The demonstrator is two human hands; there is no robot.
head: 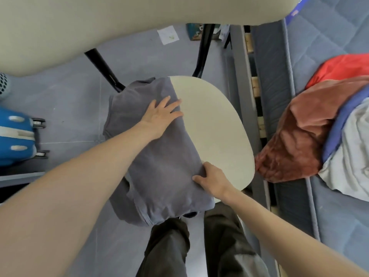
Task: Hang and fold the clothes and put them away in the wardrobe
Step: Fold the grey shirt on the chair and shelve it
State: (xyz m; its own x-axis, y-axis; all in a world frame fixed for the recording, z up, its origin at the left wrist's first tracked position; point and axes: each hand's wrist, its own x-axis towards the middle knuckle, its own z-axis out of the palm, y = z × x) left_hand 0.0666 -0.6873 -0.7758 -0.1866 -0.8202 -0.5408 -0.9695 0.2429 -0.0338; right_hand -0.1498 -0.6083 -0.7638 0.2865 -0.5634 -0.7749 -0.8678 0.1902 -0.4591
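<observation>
No legible writing
White paper slip (pixel 168 35) on the grey floor (pixel 69 92) bears marks too blurred to read.

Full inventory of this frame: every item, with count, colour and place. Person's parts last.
grey folded cotton garment: one, grey, on the left half of the seat, overhanging its left edge
cream rounded chair seat: one, cream, centre
black metal bars: two, black, beyond the seat
cream tabletop: one, cream, top
blue hard-shell suitcase: one, blue and white, floor at left
white paper sheet: one, white, floor under the tabletop
blue-grey quilted mattress: one, right
pile of loose clothes: one; red, rust, blue, pale grey; on the mattress
dark trousers: one pair, bottom
left hand: flat on the garment
right hand: grips the garment's right edge
</observation>
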